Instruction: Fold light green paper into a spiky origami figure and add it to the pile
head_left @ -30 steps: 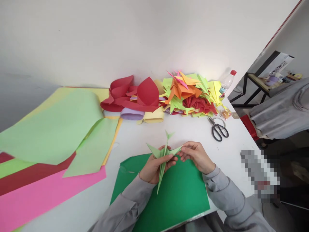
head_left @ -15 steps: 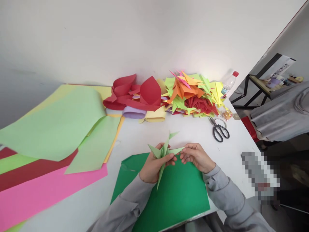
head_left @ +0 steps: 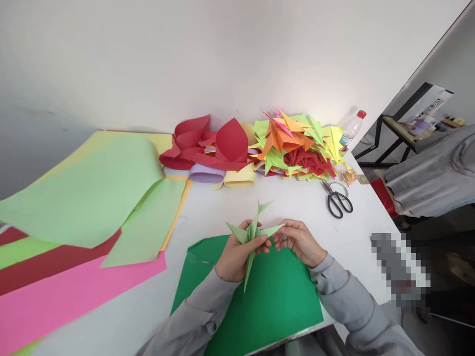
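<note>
Left hand [head_left: 235, 257] gripping folded green paper crane [head_left: 252, 237], right hand [head_left: 299, 242] pinching wing

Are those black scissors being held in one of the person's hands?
No, the scissors lie on the white table, apart from both hands, which hold a light green folded paper figure.

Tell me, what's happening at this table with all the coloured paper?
A person is holding a light green folded paper figure above a dark green sheet. The left hand grips its body and the right hand pinches one wing tip. A pile of folded figures and scissors lie further back.
</note>
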Demonstrator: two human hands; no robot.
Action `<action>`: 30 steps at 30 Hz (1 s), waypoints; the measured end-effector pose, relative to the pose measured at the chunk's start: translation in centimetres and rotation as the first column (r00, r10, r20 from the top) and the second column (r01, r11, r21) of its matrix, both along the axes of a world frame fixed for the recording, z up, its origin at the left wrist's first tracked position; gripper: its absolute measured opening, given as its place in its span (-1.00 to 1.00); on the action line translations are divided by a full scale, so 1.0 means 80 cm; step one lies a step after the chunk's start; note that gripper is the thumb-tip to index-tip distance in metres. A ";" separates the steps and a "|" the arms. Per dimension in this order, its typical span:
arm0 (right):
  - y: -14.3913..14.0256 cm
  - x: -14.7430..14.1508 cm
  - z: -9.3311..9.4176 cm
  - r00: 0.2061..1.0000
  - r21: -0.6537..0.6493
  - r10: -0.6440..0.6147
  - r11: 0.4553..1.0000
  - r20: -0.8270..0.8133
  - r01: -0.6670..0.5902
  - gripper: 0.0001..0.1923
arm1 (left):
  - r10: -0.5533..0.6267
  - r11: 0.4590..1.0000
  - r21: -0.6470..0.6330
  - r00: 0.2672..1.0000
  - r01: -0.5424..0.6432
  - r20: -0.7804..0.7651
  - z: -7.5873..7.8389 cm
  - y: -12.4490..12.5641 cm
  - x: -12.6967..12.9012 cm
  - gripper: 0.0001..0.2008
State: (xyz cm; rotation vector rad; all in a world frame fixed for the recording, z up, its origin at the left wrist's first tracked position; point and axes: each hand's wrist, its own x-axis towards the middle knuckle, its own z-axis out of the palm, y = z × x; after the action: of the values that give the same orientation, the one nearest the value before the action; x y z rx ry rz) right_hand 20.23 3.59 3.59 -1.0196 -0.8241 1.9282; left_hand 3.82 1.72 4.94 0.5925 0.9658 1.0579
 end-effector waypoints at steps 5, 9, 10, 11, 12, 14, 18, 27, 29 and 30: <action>0.001 0.001 -0.002 1.000 0.005 0.006 1.000 -0.007 -0.006 -0.75 | -0.021 1.000 0.014 0.999 0.021 -0.031 0.001 -0.001 0.001 -0.49; 0.001 0.001 -0.003 1.000 0.010 -0.009 1.000 0.010 0.009 -0.78 | -0.034 0.999 0.034 0.998 0.035 -0.046 -0.001 0.000 0.000 -0.52; 0.001 0.001 -0.003 1.000 0.012 -0.011 1.000 0.007 0.010 -0.77 | -0.031 0.999 0.038 0.998 0.033 -0.048 -0.001 0.000 0.000 -0.53; 0.001 0.001 -0.003 1.000 0.014 -0.011 1.000 0.001 0.011 -0.76 | -0.026 0.999 0.042 0.998 0.028 -0.050 -0.001 -0.001 0.000 -0.53; 0.001 0.001 -0.003 1.000 0.014 -0.009 1.000 -0.005 0.009 -0.75 | -0.021 0.999 0.045 0.998 0.023 -0.051 -0.001 -0.001 0.000 -0.53; 0.000 0.001 -0.005 1.000 0.010 -0.006 1.000 -0.021 0.006 -0.72 | -0.011 0.999 0.049 0.999 0.013 -0.049 0.000 -0.001 0.000 -0.53; 0.000 0.001 -0.006 0.998 -0.025 0.012 1.000 -0.058 -0.013 -0.68 | 0.011 0.999 0.045 0.999 -0.010 -0.039 0.000 -0.001 0.000 -0.53; -0.001 -0.002 -0.008 0.984 -0.138 0.042 0.988 -0.173 -0.067 -0.75 | 0.076 0.994 0.083 0.993 -0.068 -0.088 -0.006 0.001 0.002 -0.52; -0.001 -0.002 -0.009 0.975 -0.208 0.023 0.976 -0.223 -0.071 -0.81 | 0.078 0.994 0.080 0.993 -0.070 -0.089 -0.007 0.001 0.003 -0.53; -0.001 -0.002 -0.009 0.969 -0.253 0.016 0.964 -0.248 -0.081 -0.84 | 0.081 0.994 0.076 0.993 -0.075 -0.085 -0.007 0.000 0.003 -0.53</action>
State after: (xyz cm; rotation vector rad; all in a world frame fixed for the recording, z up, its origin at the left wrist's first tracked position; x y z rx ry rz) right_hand 20.11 3.54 2.86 -0.8940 -0.4672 2.1942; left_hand 4.10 1.75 4.37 0.6701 1.0380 1.1478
